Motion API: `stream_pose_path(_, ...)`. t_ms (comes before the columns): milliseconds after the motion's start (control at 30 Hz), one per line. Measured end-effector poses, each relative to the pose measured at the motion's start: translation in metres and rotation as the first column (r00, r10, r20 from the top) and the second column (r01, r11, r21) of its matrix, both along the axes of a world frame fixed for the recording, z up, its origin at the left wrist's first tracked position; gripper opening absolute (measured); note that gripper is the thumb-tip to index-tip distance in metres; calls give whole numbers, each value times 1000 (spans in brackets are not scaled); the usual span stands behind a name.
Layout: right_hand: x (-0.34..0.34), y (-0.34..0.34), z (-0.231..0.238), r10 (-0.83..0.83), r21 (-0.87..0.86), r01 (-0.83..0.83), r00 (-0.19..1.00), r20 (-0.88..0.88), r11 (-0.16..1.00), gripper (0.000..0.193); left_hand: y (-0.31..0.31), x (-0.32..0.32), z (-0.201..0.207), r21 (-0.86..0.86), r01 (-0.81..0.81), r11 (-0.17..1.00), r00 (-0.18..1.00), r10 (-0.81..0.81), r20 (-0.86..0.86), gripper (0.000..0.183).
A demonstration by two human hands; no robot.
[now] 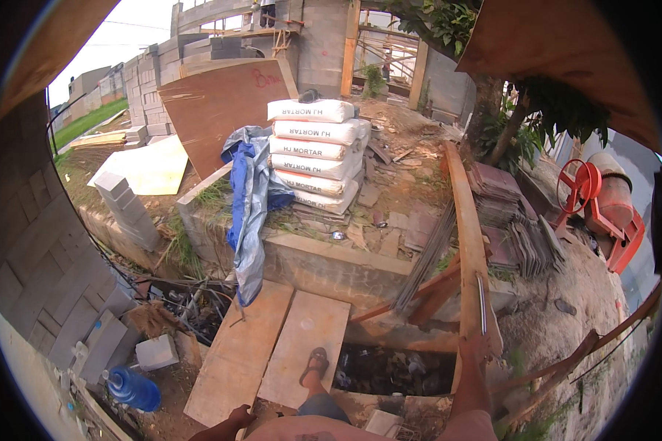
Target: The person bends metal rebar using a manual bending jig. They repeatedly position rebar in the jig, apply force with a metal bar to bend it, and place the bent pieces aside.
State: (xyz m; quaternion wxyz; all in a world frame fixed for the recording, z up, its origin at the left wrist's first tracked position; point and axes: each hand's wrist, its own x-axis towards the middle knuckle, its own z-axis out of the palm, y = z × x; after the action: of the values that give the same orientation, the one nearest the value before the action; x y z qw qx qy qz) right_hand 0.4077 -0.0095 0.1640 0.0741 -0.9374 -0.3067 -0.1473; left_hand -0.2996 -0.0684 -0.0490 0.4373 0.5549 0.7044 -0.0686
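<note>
My right hand is closed around the near end of a long wooden plank, which reaches away from me toward the trees. A thin metal bar lies along the plank just ahead of that hand. Low at the lower edge, my left hand has its fingers curled; whatever is in them, if anything, is too small to make out. Beneath me, one sandalled foot rests on the right one of two wooden boards laid side by side next to an open ditch.
Stacked white mortar bags stand ahead beside a blue-grey tarp. Roof tiles and an orange concrete mixer are at right. A blue water jug and grey blocks sit at left. A person stands on far scaffolding.
</note>
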Motion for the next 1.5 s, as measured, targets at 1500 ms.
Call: stream_pose_path(1500, 9, -2, -12, 27, 32, -29, 998, 60, 999, 57, 0, 1, 11, -27, -17, 999, 1000, 17, 15, 75)
